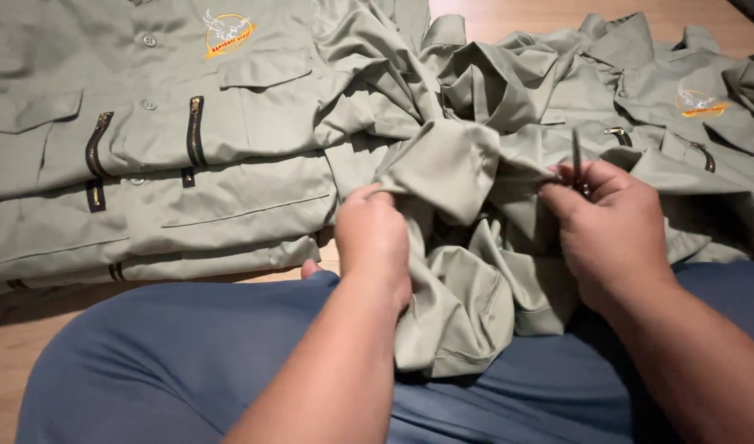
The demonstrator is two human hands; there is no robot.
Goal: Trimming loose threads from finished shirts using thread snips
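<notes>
A crumpled olive-green shirt [467, 247] lies across my lap. My left hand [373, 238] pinches a fold of its cloth near the middle. My right hand [611, 226] grips the same fold on the right and also holds a small thin dark tool [577, 156] that sticks up between its fingers. The stretch of cloth between both hands is pulled up into a ridge.
A stack of flat olive shirts [146, 164] with dark zippers, buttons and an orange chest emblem lies at the left. More crumpled olive shirts [689, 107] are heaped at the right. All rest on a wooden floor [6, 362]. My legs in blue trousers [171, 362] fill the foreground.
</notes>
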